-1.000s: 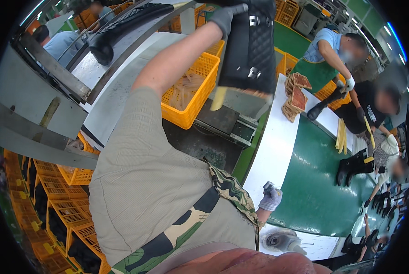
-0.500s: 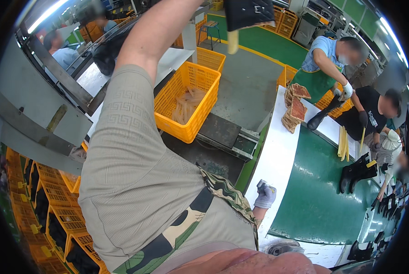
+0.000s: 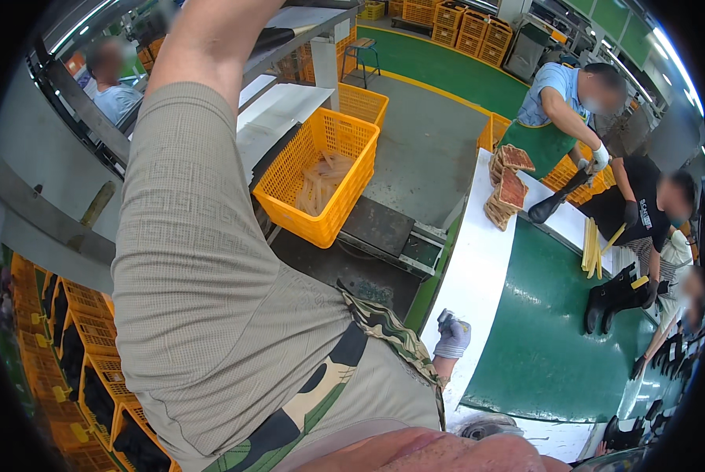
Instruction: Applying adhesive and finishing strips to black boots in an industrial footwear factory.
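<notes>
My left arm [image 3: 211,47] is raised toward the upper left, bare below its beige sleeve, and its hand lies beyond the upper edge. At the white border of the green-topped line is my right hand [image 3: 453,338], in a grey-white glove. Its fingers are curled closed, and a small dark grey patch shows at them; I cannot make out what it is. Closest to the raised arm stands a yellow plastic crate [image 3: 355,197] with translucent pale pieces [image 3: 321,182] inside.
Across the green-topped line [image 3: 541,338] stand black boots [image 3: 616,299] beside yellow strips [image 3: 591,250]. Brown-red pads [image 3: 512,189] are stacked on its white border. A co-worker [image 3: 557,102] in a green apron handles a black boot [image 3: 557,200]. Crates [image 3: 101,330] are piled at left.
My raised left arm has swung left. The black buckled boot with a yellow piece below it has left the upper edge of view. My right hand has barely moved.
</notes>
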Available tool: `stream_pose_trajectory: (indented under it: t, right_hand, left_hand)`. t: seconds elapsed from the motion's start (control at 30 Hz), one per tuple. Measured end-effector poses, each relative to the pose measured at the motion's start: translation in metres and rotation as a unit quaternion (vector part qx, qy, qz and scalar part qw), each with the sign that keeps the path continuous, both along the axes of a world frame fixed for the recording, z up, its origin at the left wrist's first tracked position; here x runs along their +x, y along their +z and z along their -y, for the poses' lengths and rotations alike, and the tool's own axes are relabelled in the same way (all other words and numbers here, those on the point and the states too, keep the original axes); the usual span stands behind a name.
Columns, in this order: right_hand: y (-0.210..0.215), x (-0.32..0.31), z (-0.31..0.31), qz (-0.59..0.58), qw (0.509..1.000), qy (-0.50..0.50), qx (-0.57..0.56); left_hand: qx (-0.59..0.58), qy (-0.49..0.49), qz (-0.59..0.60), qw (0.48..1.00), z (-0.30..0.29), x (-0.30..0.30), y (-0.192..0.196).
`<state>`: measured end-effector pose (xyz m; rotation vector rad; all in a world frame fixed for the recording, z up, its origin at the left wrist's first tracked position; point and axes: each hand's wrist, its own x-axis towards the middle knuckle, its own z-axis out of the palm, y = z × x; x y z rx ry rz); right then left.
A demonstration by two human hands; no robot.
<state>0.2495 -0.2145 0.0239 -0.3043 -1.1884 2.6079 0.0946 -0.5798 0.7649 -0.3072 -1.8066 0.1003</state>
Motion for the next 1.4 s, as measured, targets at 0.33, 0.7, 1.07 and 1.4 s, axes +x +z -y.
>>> stream_pose_trajectory:
  t: [0.33, 0.7, 1.07, 1.4]
  right_hand:
    - [-0.012, 0.01, 0.0, 0.063, 0.997, -0.033, -0.017]
    - [-0.019, -0.014, 0.008, 0.038, 0.998, -0.034, -0.036]
    - [-0.004, -0.019, 0.023, 0.01, 0.999, -0.035, -0.006]
    - [0.001, -0.027, 0.026, -0.007, 0.998, 0.058, -0.033]
  left_hand:
    - [-0.061, 0.283, 0.195, 0.937, 0.132, -0.088, -0.058]
    - [-0.147, 0.064, 0.226, 0.961, 0.257, -0.171, -0.107]
    - [0.055, 0.49, 0.274, 0.826, 0.272, -0.272, -0.136]
    - [0.069, 0.455, 0.336, 0.821, 0.214, -0.211, -0.113]
